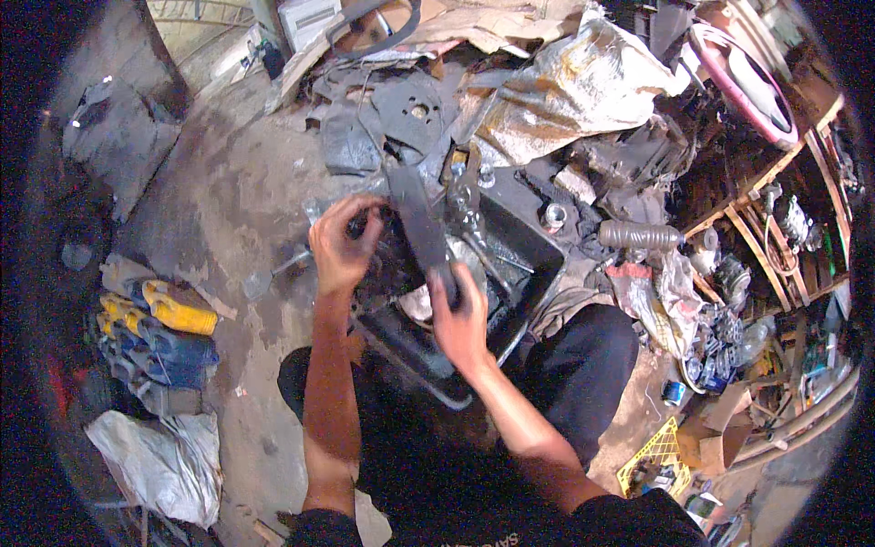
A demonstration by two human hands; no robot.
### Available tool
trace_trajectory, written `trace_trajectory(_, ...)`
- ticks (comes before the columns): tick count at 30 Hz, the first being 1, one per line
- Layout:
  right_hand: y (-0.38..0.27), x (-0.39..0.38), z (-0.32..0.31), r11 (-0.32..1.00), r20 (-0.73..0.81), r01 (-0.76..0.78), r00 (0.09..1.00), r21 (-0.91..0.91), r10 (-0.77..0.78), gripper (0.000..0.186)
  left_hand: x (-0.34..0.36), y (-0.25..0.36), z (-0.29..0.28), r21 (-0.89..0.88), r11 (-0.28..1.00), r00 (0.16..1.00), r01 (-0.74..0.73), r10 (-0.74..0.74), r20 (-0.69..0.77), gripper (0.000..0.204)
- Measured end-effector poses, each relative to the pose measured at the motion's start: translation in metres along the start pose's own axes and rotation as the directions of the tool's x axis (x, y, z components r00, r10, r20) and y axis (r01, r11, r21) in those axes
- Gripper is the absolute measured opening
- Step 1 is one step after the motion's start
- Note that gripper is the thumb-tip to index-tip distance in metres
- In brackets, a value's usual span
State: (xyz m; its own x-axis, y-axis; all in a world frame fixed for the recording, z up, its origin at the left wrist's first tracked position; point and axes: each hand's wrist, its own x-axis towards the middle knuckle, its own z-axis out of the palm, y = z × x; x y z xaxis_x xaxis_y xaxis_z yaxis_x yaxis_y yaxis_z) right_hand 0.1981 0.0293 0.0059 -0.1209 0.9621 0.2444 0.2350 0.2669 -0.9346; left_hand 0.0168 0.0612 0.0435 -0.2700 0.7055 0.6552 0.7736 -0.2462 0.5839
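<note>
My right hand (462, 319) is closed on the lower end of a long, flat, dark strip (418, 217), thumb and fingers on its two sides. The strip tilts away from me over a black tub (540, 272). Left of the strip, my left hand (339, 248) curls its fingers against something dark; blur and shadow hide what it is. Inside the tub lie a clear plastic bottle (464, 202) and metal tools with long shafts (493, 266). A pale round thing is partly covered by my right hand.
Flattened sacks (570, 87) and a dark plate with holes (415, 111) lie beyond the tub. At right are a plastic bottle (640, 235), an open cardboard box (720, 428) and a yellow crate (658, 459). Yellow and blue containers (178, 308) and a white sack (169, 465) stand left.
</note>
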Motion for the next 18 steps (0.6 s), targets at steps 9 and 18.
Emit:
trace_trajectory(9,0.036,-0.036,0.000,0.998,-0.049,-0.006,0.999,-0.063,0.003,0.029,-0.001,0.001,0.005,0.032,0.998,0.999,-0.046,0.046,-0.002,0.013)
trace_trajectory(18,0.067,-0.062,0.002,0.997,-0.019,0.051,0.998,-0.056,-0.053,0.037,0.001,0.000,0.004,-0.048,0.997,0.998,-0.067,0.066,-0.017,0.014)
